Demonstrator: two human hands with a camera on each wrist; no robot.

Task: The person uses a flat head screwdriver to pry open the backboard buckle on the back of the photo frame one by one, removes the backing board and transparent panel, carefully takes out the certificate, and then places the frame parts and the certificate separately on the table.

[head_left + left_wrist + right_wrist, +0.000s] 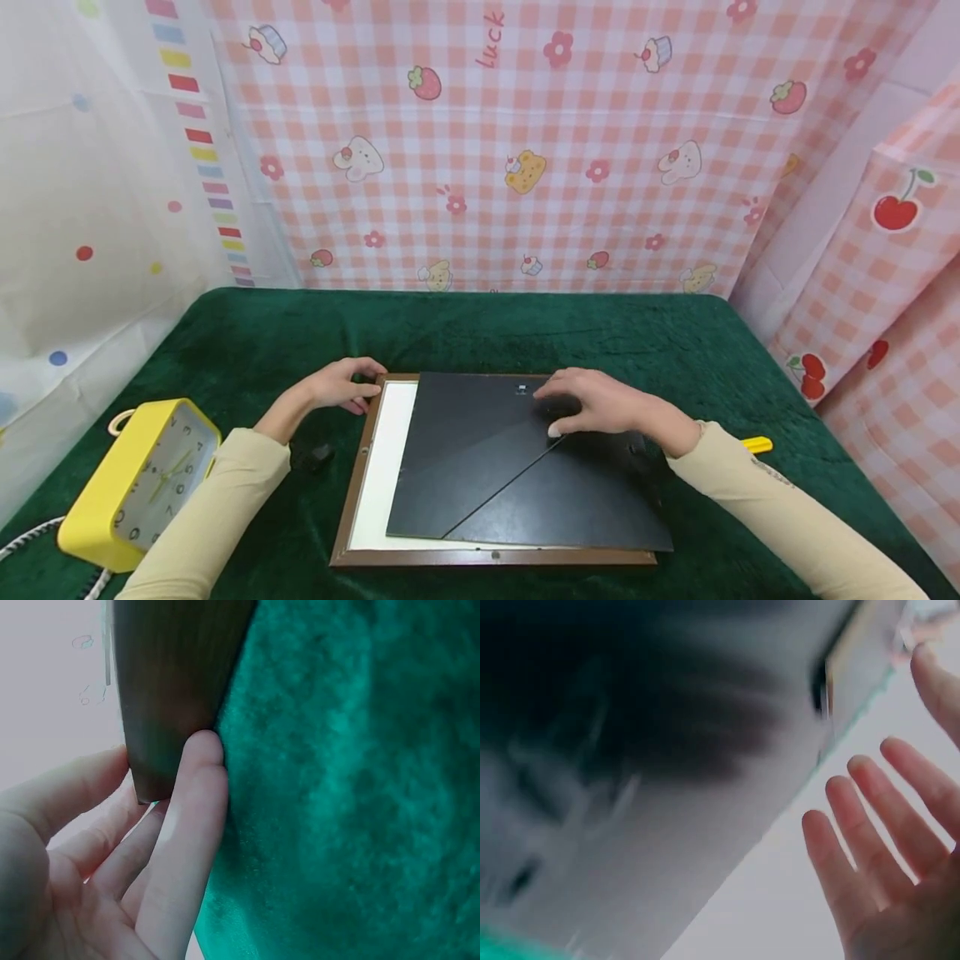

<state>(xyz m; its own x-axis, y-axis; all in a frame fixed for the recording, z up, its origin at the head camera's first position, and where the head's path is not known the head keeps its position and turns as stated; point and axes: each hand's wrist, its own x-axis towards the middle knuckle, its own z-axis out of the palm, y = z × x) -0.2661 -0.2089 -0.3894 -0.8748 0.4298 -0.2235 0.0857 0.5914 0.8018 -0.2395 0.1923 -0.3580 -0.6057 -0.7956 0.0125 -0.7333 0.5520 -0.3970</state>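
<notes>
A brown picture frame (352,500) lies on the green cloth with a white sheet (375,492) inside it. Over it sits a black backing board (465,450), offset to the right so that it overlaps the frame's right side. A thin diagonal line marks the stand flap (540,492) on the board. My left hand (348,385) grips the frame's upper left corner; the left wrist view shows the thumb and fingers on opposite sides of the brown edge (172,690). Above the board's upper right part, my right hand (596,402) has its fingers extended, separated from the board in the right wrist view (900,847).
A yellow alarm clock (112,475) with a striped cord (33,533) stands at the left. A small black object (318,454) lies beside my left forearm. Partly behind my right sleeve is a yellow item (757,444). Patterned curtains (480,167) hang behind the table.
</notes>
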